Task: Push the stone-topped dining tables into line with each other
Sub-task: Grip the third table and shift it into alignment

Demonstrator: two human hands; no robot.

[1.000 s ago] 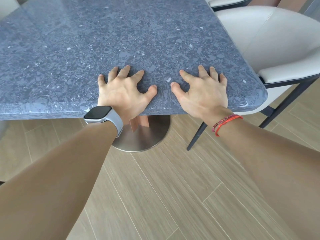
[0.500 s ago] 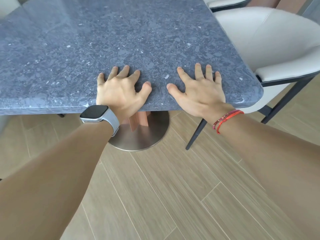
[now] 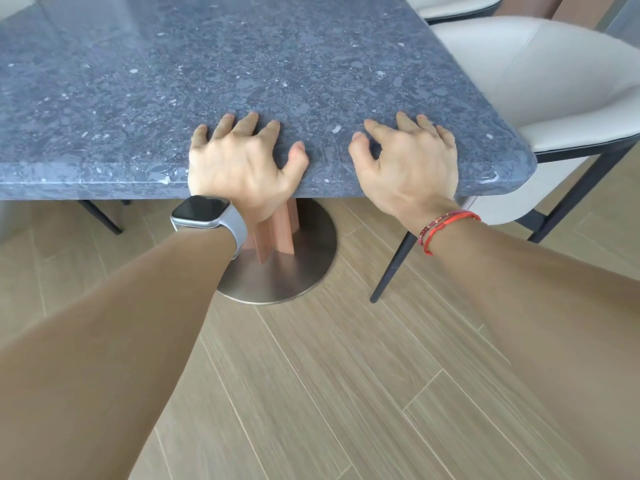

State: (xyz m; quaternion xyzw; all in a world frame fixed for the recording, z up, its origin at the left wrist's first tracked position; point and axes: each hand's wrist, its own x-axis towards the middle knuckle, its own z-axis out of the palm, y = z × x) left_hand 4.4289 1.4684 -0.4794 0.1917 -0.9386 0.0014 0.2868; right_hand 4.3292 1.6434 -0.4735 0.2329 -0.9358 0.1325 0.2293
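Observation:
A grey-blue speckled stone table top (image 3: pixel 242 64) fills the upper part of the head view, its near edge facing me and its rounded corner at the right. My left hand (image 3: pixel 239 164), with a watch (image 3: pixel 204 209) on the wrist, rests on the top at that near edge, fingers spread and arched, the heel of the palm over the rim. My right hand (image 3: pixel 412 164), with red bracelets (image 3: pixel 446 223) on the wrist, rests the same way near the corner. Neither hand wraps around anything. Only one table is in view.
Below the top stand a copper-coloured pedestal (image 3: pixel 277 230) and a round steel base (image 3: pixel 287 271) on the wood-look plank floor. A cream chair (image 3: pixel 536 81) with dark legs sits close against the right side. Another chair (image 3: pixel 457 5) stands behind it. Dark chair legs (image 3: pixel 100 216) show at the left.
The table's near edge has shifted away from me and more of the base shows. Both hands went with it, and their fingers have gone from flat to arched.

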